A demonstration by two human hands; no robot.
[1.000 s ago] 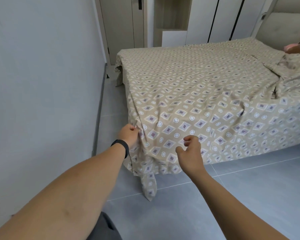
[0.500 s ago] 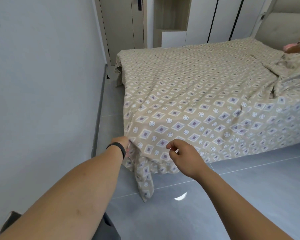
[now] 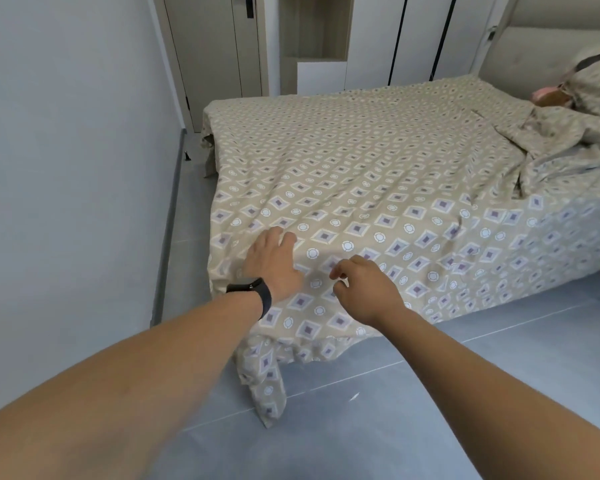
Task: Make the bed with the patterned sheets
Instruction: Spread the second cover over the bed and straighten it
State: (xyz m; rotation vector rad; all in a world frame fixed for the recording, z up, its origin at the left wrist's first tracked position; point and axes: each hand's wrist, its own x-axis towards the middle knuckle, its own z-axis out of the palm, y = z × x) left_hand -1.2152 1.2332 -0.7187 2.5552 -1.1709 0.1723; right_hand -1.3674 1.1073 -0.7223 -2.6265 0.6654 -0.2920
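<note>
The patterned sheet [image 3: 378,188] covers the bed [image 3: 568,271], wrinkled toward the near corner, where a loose tail hangs down to the floor [image 3: 465,393]. The left hand [image 3: 272,261] lies flat on the sheet at that corner — fingers straight and spread, holding nothing; a black wristband [image 3: 253,292] sits on its wrist. The right hand [image 3: 364,289] hovers just beside it over the bed's near edge, fingers loosely curled, gripping nothing. Bunched bedding [image 3: 568,133] lies at the headboard end.
</note>
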